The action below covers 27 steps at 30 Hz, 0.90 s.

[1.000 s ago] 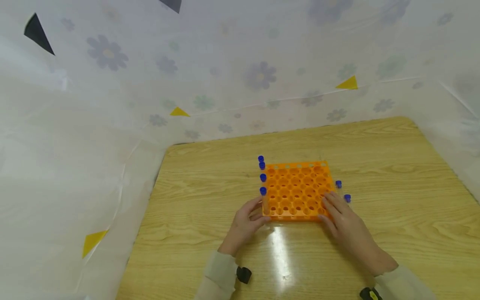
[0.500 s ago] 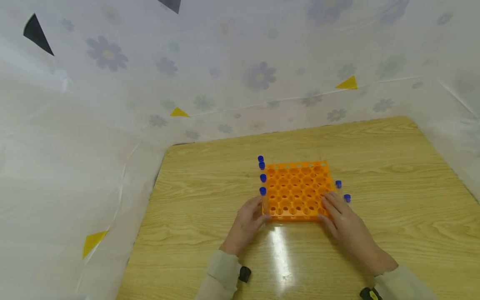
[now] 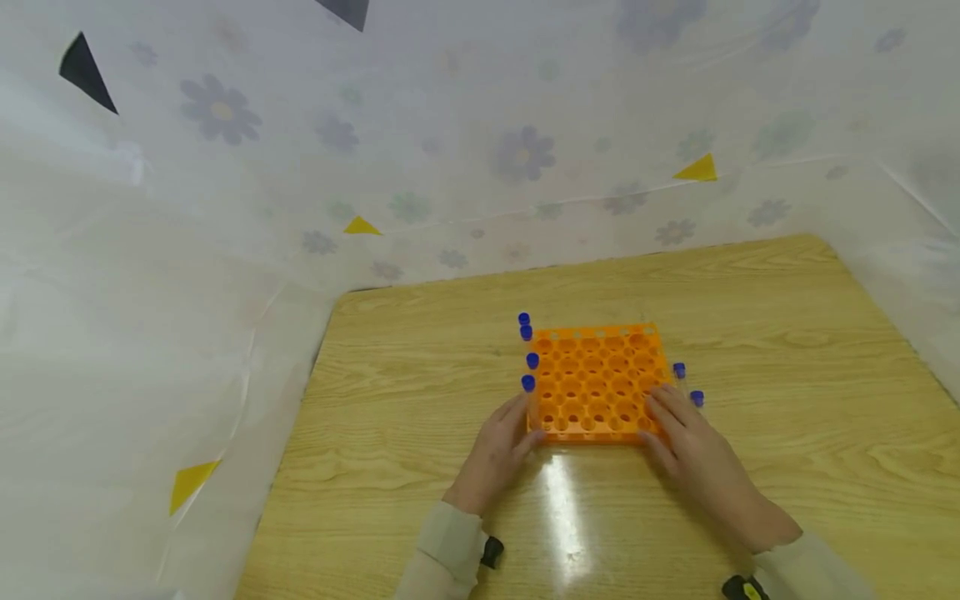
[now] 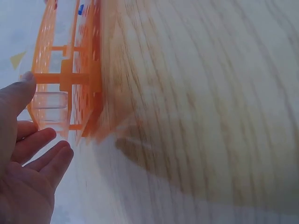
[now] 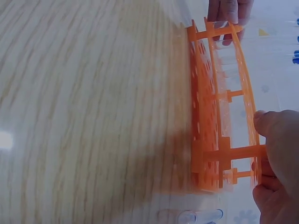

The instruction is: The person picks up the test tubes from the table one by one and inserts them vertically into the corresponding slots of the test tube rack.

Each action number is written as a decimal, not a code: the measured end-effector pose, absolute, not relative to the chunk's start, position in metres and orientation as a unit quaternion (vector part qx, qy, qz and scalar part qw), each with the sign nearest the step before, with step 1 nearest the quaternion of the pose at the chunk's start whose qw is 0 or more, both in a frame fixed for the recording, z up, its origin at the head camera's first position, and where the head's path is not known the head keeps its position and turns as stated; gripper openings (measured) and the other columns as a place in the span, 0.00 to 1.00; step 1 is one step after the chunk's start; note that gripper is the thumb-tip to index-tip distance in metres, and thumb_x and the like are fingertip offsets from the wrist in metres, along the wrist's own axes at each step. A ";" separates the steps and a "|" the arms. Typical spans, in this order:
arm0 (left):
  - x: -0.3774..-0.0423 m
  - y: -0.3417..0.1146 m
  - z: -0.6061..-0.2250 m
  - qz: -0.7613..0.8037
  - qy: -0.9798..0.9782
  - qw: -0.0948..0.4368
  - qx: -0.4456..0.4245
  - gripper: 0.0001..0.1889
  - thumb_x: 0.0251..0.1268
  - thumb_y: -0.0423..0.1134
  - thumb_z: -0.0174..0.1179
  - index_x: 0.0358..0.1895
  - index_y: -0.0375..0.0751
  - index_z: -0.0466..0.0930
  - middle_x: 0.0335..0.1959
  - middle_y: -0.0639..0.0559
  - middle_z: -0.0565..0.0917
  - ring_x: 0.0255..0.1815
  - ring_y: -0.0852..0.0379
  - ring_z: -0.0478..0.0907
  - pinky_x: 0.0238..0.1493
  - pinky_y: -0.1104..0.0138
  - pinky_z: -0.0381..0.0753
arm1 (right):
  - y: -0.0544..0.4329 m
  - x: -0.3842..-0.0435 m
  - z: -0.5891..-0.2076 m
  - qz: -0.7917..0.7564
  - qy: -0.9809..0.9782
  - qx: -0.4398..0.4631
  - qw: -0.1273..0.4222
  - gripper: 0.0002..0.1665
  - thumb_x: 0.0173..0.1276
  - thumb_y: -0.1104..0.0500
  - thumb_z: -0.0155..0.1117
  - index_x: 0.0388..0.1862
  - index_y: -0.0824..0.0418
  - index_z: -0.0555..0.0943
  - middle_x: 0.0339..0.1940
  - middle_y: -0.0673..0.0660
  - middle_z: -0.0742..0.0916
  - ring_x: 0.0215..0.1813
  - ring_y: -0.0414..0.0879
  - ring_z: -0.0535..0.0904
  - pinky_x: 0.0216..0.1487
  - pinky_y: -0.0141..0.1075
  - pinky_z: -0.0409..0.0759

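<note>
An orange test tube rack (image 3: pixel 596 387) stands on the table with rows of round holes. Several blue-capped tubes (image 3: pixel 532 361) rise along its left side; clear tube walls (image 4: pixel 50 99) show between its layers in the left wrist view. My left hand (image 3: pixel 491 454) holds the rack's front left corner, thumb against the front, other fingers at the side and partly hidden behind the nearest tube. At the front right corner, my right hand (image 3: pixel 701 454) grips the rack, its thumb on the front edge and fingers over the right side.
Two blue-capped tubes (image 3: pixel 697 398) are just past the rack's right side; clear tube ends (image 5: pixel 187 217) show there in the right wrist view. A wooden table (image 3: pixel 390 383) extends around the rack. Flower-patterned sheeting (image 3: pixel 450 167) hangs behind and left of the table.
The second-nearest tube's cap on the left side has shifted slightly right, toward the rack. My left fingers have moved a little; the right hand keeps its hold. The head view has shifted slightly.
</note>
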<state>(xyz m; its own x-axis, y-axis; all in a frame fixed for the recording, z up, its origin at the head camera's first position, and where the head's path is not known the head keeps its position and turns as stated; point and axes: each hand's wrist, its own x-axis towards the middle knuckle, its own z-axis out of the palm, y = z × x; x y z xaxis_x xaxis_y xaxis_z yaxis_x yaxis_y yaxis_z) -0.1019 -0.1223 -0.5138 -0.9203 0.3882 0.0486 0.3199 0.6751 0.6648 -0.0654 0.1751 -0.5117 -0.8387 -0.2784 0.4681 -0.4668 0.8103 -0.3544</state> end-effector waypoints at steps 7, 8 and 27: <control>-0.102 -0.123 -0.513 0.357 0.912 0.055 0.196 0.34 0.74 0.51 0.54 0.79 0.59 0.53 0.75 0.53 0.67 0.75 0.53 0.65 0.73 0.57 0.70 | 0.181 -0.070 -0.507 0.254 -0.922 0.203 0.210 0.23 0.59 0.68 0.71 0.54 0.68 0.81 0.62 0.66 0.79 0.61 0.62 0.77 0.57 0.51 0.80; -0.103 -0.123 -0.512 0.360 0.911 0.056 0.195 0.34 0.74 0.50 0.55 0.79 0.59 0.53 0.75 0.53 0.67 0.75 0.53 0.65 0.73 0.57 0.70 | 0.182 -0.071 -0.506 0.252 -0.918 0.211 0.221 0.22 0.57 0.69 0.72 0.53 0.68 0.82 0.60 0.65 0.80 0.58 0.61 0.79 0.50 0.50 0.82; -0.104 -0.125 -0.517 0.442 0.871 0.047 0.207 0.30 0.72 0.47 0.58 0.75 0.52 0.64 0.73 0.58 0.70 0.72 0.59 0.68 0.72 0.61 0.71 | 0.227 -0.075 -0.502 0.230 -0.939 0.144 0.211 0.13 0.56 0.74 0.69 0.42 0.72 0.84 0.35 0.61 0.83 0.31 0.46 0.76 0.23 0.33 0.76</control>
<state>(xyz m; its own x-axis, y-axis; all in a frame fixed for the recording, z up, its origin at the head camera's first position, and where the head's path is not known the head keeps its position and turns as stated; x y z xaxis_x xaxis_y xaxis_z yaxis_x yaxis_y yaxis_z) -0.1036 -0.1248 -0.5166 -0.9098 0.4024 0.1019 0.3197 0.5227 0.7903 -0.0746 0.2271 -0.5022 -0.8694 -0.1725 0.4631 -0.3667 0.8534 -0.3706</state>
